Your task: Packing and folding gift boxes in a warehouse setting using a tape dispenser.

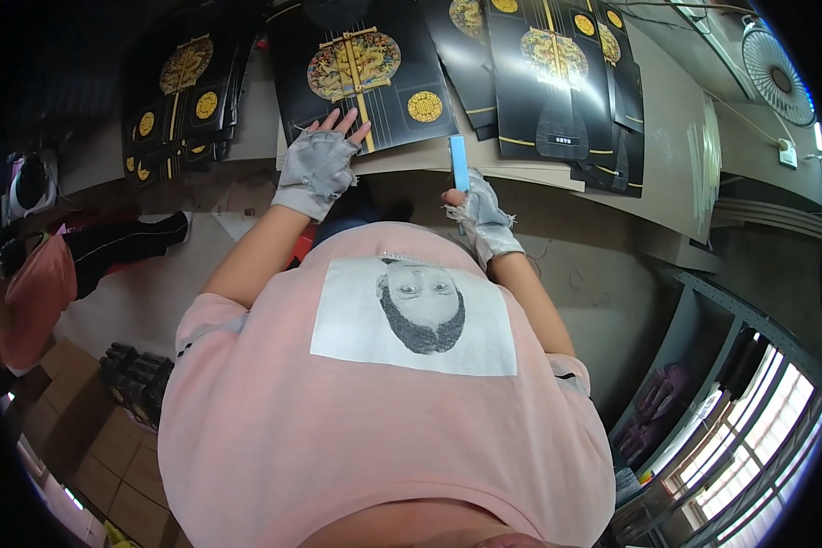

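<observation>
My left hand (320, 164), in a grey-white fingerless glove, lies with its fingers spread on the near edge of a black printed sheet (374, 114). That sheet carries a round gold dragon pattern and a smaller gold medallion. My right hand (482, 215), gloved the same way and frayed at the fingers, is closed round a light blue flat bar (458, 163). The bar stands upright out of the fist, just right of the sheet's edge at the table's front. What kind of tool it is cannot be made out.
Black printed sheets lie in a stack at the left (183, 100) and in overlapping piles at the right (557, 82). A grey board (667, 119) lies beyond them. A fan (778, 75) stands at the far right. Another person (41, 283) is at the left, above several cardboard boxes (110, 447).
</observation>
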{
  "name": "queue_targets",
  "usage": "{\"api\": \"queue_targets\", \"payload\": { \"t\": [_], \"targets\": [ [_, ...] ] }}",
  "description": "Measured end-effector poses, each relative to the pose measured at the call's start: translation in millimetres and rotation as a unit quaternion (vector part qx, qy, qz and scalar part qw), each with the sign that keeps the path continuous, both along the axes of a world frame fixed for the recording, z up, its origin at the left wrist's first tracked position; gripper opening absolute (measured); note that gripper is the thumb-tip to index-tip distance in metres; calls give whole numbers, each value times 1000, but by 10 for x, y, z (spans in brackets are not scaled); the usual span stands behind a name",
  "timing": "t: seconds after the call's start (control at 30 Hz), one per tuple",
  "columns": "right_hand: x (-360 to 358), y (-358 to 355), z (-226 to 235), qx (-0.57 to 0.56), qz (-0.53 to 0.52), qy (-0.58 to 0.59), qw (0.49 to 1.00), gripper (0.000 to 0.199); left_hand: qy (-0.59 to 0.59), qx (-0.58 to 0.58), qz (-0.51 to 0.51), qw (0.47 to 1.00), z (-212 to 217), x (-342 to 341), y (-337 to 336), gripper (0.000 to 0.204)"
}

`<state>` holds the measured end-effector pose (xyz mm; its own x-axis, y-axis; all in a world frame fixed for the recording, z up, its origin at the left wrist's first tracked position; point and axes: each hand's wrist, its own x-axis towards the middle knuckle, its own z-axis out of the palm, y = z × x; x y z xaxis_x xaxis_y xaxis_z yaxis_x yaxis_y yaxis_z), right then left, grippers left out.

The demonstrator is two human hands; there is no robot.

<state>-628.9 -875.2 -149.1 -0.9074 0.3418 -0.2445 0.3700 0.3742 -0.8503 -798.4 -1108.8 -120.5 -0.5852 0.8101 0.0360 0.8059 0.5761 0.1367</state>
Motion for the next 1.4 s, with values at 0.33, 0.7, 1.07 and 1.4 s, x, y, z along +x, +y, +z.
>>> {"api": "queue_targets", "payload": {
  "t": [0.33,0.7,1.07,1.4],
  "targets": [
    [-218,21,-105,-16,23,-48,998,23,21,-1,-12,1000,-9,23,12,60],
    [-278,109,-121,-222,-64,-94,969,21,-53,106,129,985,-21,31,-159,95],
    [-405,137,-207,-259,-65,-135,954,26,-627,426,396,519,-151,-163,-290,71],
    [-564,-632,-169,-243,92,-60,964,30,-680,485,375,402,-183,7,-29,29]
  ]
}}
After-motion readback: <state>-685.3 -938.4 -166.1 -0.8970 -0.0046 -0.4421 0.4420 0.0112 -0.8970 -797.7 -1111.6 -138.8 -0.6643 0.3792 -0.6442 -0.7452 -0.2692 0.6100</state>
